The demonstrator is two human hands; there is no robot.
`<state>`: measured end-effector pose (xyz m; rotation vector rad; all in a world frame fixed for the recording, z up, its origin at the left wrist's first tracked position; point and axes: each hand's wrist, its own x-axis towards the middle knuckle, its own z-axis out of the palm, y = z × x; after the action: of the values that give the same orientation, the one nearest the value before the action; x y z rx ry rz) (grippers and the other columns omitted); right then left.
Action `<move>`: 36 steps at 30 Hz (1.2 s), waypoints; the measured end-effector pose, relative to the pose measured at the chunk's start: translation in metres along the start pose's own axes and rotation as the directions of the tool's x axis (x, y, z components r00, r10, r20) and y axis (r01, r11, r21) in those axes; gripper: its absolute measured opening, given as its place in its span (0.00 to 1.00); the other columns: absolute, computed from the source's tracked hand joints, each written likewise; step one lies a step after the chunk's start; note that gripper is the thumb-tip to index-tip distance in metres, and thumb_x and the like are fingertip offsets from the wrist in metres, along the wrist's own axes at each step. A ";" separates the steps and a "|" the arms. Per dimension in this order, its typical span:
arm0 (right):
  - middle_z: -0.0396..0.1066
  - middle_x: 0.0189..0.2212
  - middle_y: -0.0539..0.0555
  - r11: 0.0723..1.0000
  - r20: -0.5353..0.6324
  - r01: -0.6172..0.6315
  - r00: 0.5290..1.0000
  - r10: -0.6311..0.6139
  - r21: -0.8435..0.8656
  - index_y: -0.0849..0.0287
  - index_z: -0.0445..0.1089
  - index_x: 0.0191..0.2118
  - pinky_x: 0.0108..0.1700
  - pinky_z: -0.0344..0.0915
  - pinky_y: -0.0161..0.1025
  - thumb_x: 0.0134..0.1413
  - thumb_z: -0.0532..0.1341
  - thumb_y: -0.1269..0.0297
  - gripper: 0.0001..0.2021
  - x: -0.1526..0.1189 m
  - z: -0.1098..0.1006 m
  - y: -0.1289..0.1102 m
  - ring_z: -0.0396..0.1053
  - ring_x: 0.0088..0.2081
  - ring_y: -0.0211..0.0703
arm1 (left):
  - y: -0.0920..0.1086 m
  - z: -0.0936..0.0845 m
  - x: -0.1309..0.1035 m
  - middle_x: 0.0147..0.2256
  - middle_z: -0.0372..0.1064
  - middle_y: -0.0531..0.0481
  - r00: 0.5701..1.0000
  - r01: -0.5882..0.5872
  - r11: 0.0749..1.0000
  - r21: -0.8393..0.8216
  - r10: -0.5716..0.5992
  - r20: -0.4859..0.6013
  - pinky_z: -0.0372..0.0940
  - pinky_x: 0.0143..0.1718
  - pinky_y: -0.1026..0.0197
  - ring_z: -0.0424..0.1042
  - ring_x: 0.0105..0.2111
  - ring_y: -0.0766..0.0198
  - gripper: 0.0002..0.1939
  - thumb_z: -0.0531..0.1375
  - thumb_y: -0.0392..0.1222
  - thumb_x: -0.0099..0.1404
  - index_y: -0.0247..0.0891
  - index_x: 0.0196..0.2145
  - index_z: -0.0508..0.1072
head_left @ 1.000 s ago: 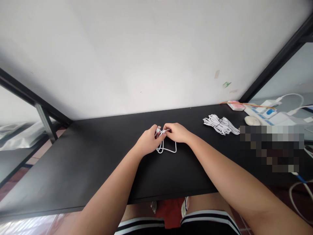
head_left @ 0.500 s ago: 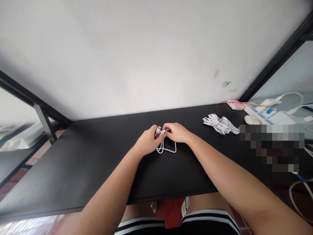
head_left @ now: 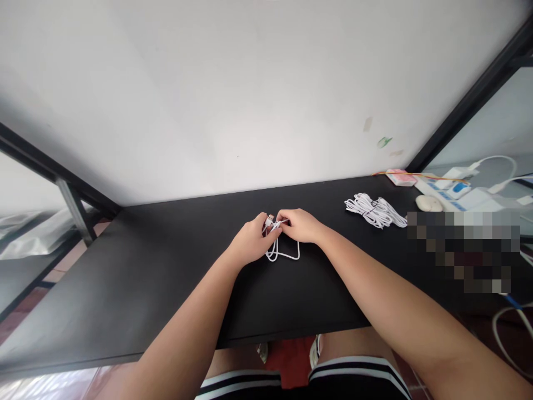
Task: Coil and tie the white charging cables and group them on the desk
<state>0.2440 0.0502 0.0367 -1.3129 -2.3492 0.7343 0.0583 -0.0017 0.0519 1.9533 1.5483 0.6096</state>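
A white cable (head_left: 287, 256) with a USB plug is gathered between my two hands over the black table (head_left: 175, 266). My left hand (head_left: 255, 240) is closed round the cable, and the plug (head_left: 269, 220) sticks up by its fingers. Close beside it, my right hand (head_left: 300, 225) pinches a piece of the same cable. Loops of the cable hang below the fingers on the near side. Part of the bunch is hidden by the fingers.
Bundled white cables (head_left: 372, 211) lie on the table to the right. Behind them are a white mouse (head_left: 428, 203), a pink and white box (head_left: 401, 178) and a power strip (head_left: 435, 191) with plugs. A wall (head_left: 250, 100) rises behind the table.
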 end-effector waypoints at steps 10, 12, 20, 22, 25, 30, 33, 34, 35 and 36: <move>0.75 0.31 0.48 1.000 -0.006 0.021 1.000 -0.021 0.003 0.55 0.71 0.36 0.32 0.54 0.34 0.56 0.58 0.69 0.04 0.000 0.003 -0.001 0.67 0.30 0.37 | 0.001 0.000 0.000 0.27 0.65 0.56 1.000 -0.012 1.000 0.001 0.012 -0.001 0.54 0.27 0.62 0.63 0.26 0.65 0.17 0.56 0.57 0.66 0.42 0.31 0.58; 0.75 0.31 0.49 1.000 -0.006 0.029 1.000 -0.029 0.003 0.55 0.70 0.36 0.32 0.54 0.34 0.55 0.59 0.69 0.04 0.000 0.003 -0.002 0.67 0.30 0.37 | 0.002 -0.001 -0.001 0.27 0.65 0.56 1.000 -0.012 1.000 0.003 0.012 -0.001 0.54 0.27 0.62 0.63 0.26 0.65 0.17 0.56 0.57 0.66 0.42 0.31 0.59; 0.75 0.31 0.50 0.998 0.000 0.060 0.998 -0.060 0.010 0.56 0.70 0.36 0.32 0.55 0.33 0.54 0.59 0.70 0.05 -0.002 0.002 -0.005 0.67 0.31 0.38 | 0.002 -0.001 -0.001 0.27 0.66 0.56 1.000 -0.002 0.999 0.033 0.002 -0.006 0.53 0.26 0.62 0.62 0.26 0.65 0.17 0.56 0.57 0.66 0.42 0.30 0.58; 0.75 0.31 0.50 0.998 0.006 0.070 0.998 -0.070 0.003 0.56 0.71 0.36 0.32 0.54 0.34 0.54 0.59 0.70 0.05 -0.002 0.002 -0.007 0.67 0.31 0.38 | 0.002 -0.001 0.000 0.27 0.66 0.56 1.000 -0.008 0.999 0.036 0.008 -0.006 0.53 0.26 0.61 0.62 0.26 0.65 0.17 0.56 0.56 0.66 0.42 0.30 0.58; 0.75 0.31 0.51 0.997 0.008 0.083 0.997 -0.083 0.001 0.57 0.70 0.36 0.32 0.54 0.34 0.54 0.59 0.70 0.05 -0.003 0.001 -0.008 0.67 0.31 0.38 | 0.002 -0.001 0.000 0.27 0.65 0.56 1.000 -0.006 0.999 0.037 0.007 -0.004 0.53 0.26 0.61 0.62 0.25 0.65 0.17 0.56 0.55 0.66 0.42 0.30 0.57; 0.75 0.31 0.50 0.997 0.021 0.080 0.997 -0.080 -0.002 0.56 0.70 0.36 0.31 0.54 0.34 0.54 0.59 0.70 0.05 -0.003 0.001 -0.008 0.66 0.30 0.38 | 0.002 -0.001 -0.001 0.27 0.66 0.55 1.000 -0.002 0.999 0.032 0.002 0.000 0.54 0.26 0.61 0.62 0.25 0.65 0.17 0.55 0.56 0.66 0.42 0.30 0.57; 0.75 0.31 0.51 0.997 0.031 0.074 0.997 -0.074 -0.006 0.56 0.70 0.37 0.31 0.54 0.34 0.54 0.59 0.70 0.05 -0.003 0.001 -0.008 0.67 0.31 0.39 | 0.001 -0.001 -0.001 0.27 0.66 0.56 1.000 0.002 0.999 0.032 -0.002 0.005 0.53 0.26 0.61 0.62 0.25 0.65 0.17 0.56 0.56 0.66 0.42 0.30 0.57; 0.75 0.32 0.51 0.997 0.031 0.074 0.997 -0.074 -0.010 0.56 0.71 0.37 0.31 0.54 0.34 0.54 0.59 0.70 0.06 -0.002 0.001 -0.008 0.68 0.31 0.39 | 0.001 -0.001 -0.001 0.27 0.66 0.56 1.000 0.003 0.999 0.033 -0.004 0.006 0.53 0.26 0.61 0.62 0.25 0.65 0.17 0.56 0.56 0.66 0.42 0.30 0.57; 0.75 0.32 0.51 0.997 0.031 0.076 0.997 -0.075 -0.013 0.56 0.71 0.37 0.31 0.54 0.34 0.54 0.59 0.70 0.06 -0.002 0.001 -0.008 0.68 0.31 0.39 | 0.001 -0.001 0.000 0.27 0.66 0.56 1.000 0.005 0.999 0.034 -0.006 0.005 0.53 0.26 0.61 0.62 0.25 0.65 0.17 0.56 0.56 0.66 0.42 0.30 0.57; 0.76 0.33 0.51 0.997 0.030 0.079 0.996 -0.078 -0.017 0.56 0.71 0.37 0.31 0.54 0.34 0.54 0.58 0.70 0.06 -0.002 0.002 -0.008 0.68 0.32 0.39 | 0.001 -0.001 0.000 0.27 0.66 0.56 1.000 0.007 0.999 0.036 -0.007 0.004 0.53 0.26 0.61 0.62 0.25 0.65 0.17 0.56 0.56 0.66 0.42 0.30 0.57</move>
<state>0.2386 0.0443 0.0403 -1.2171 -2.4207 0.7149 0.0585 -0.0021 0.0535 1.9734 1.5735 0.5778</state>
